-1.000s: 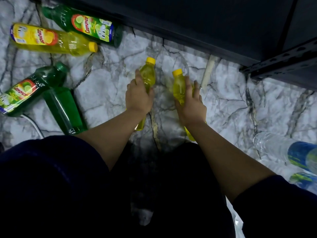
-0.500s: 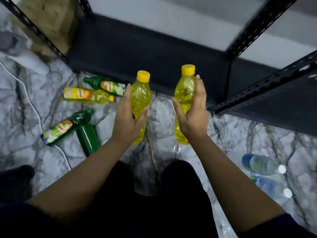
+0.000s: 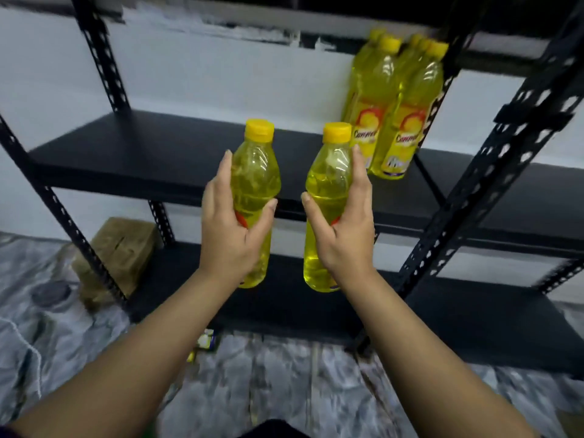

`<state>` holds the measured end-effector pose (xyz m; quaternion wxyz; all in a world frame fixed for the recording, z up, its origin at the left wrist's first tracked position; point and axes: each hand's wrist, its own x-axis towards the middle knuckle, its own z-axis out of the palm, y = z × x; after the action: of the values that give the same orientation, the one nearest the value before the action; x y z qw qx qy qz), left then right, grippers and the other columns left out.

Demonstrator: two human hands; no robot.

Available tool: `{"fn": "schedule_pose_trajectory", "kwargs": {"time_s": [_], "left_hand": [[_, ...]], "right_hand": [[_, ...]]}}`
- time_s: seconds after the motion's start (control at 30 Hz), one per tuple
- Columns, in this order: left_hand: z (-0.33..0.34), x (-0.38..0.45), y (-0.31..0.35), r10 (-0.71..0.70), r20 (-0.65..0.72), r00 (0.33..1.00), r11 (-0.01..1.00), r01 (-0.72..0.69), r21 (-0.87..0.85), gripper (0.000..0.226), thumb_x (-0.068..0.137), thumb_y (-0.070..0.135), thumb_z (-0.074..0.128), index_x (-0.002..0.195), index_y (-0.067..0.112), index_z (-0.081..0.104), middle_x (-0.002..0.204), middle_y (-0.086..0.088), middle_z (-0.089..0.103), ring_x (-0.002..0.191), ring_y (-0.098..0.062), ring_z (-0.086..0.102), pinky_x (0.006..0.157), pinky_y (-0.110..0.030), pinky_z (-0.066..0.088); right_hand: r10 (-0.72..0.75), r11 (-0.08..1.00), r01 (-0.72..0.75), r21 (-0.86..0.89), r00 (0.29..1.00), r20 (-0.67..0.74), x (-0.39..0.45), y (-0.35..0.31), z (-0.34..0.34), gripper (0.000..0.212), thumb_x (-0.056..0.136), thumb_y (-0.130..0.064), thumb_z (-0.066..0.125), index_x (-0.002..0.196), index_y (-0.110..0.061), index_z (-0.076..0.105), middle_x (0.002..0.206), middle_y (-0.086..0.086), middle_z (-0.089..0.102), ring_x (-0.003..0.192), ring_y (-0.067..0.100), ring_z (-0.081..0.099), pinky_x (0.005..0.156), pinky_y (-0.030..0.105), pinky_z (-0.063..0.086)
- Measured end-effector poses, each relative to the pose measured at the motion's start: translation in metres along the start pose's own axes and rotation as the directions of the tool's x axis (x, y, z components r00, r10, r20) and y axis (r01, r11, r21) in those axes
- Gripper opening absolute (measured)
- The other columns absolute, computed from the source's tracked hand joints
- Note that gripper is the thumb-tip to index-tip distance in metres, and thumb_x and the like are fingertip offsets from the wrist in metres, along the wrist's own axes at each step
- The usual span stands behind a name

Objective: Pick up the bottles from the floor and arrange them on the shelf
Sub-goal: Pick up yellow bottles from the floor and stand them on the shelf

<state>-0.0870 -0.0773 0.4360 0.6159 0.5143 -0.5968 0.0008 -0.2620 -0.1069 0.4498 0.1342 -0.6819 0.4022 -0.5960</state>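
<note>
Two small yellow-capped bottles, one gripped upright at mid-body by the left hand (image 3: 232, 235) and one by the right hand (image 3: 343, 238), hang in front of the black metal shelf (image 3: 151, 153), level with its middle board. Nearly full of yellow liquid, the left bottle (image 3: 254, 184) and right bottle (image 3: 328, 181) look light, stiff and smooth, best held around the waist. Taller labelled yellow bottles (image 3: 392, 121) already stand on that board at right.

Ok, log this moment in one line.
left hand: holds yellow bottle | right hand: holds second yellow bottle | both upright before shelf
</note>
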Motion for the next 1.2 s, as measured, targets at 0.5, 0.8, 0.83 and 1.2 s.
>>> {"fn": "schedule_pose_trajectory", "kwargs": {"time_s": [0.5,0.8,0.83,1.2], "left_hand": [[0.091,0.139,0.034,0.136,-0.07,0.988,0.977,-0.146,-0.156,0.079,0.095,0.032,0.074,0.159,0.015,0.03,0.139,-0.001,0.042,0.13,-0.015,0.049,0.107,-0.025,0.046],[0.15,0.143,0.037,0.154,-0.019,0.988,0.971,-0.155,-0.185,0.078,0.094,0.035,0.074,0.156,0.014,0.032,0.143,-0.01,0.043,0.135,-0.024,0.048,0.109,-0.044,0.048],[0.152,0.144,0.033,0.163,-0.018,0.986,0.971,-0.164,-0.176,0.078,0.094,0.035,0.074,0.156,0.014,0.031,0.144,-0.01,0.043,0.136,-0.025,0.048,0.109,-0.046,0.048],[0.138,0.181,-0.043,0.033,-0.096,0.995,0.999,-0.036,-0.031,0.081,0.095,0.044,0.071,0.158,0.017,0.026,0.146,-0.011,0.037,0.139,-0.028,0.042,0.11,-0.053,0.045]], "right_hand": [[-0.125,0.99,0.097,-0.104,0.945,-0.304,0.146,0.009,-0.01,0.084,0.1,-0.044,0.07,0.166,-0.03,0.021,0.163,0.001,0.037,0.149,0.013,0.04,0.092,-0.005,0.031],[-0.076,0.972,-0.002,-0.235,0.944,-0.322,0.15,0.063,-0.034,0.085,0.1,-0.045,0.071,0.166,-0.033,0.02,0.163,-0.003,0.034,0.146,0.007,0.039,0.093,0.032,0.05],[-0.078,0.972,0.001,-0.234,0.945,-0.318,0.149,0.065,-0.032,0.084,0.1,-0.044,0.071,0.166,-0.031,0.02,0.163,-0.002,0.034,0.145,0.004,0.036,0.094,0.029,0.047],[-0.095,0.978,0.039,-0.204,0.958,-0.272,0.17,0.066,0.062,0.083,0.102,-0.05,0.065,0.166,-0.026,0.019,0.161,0.006,0.033,0.138,0.017,0.047,0.09,0.037,0.056]]}}
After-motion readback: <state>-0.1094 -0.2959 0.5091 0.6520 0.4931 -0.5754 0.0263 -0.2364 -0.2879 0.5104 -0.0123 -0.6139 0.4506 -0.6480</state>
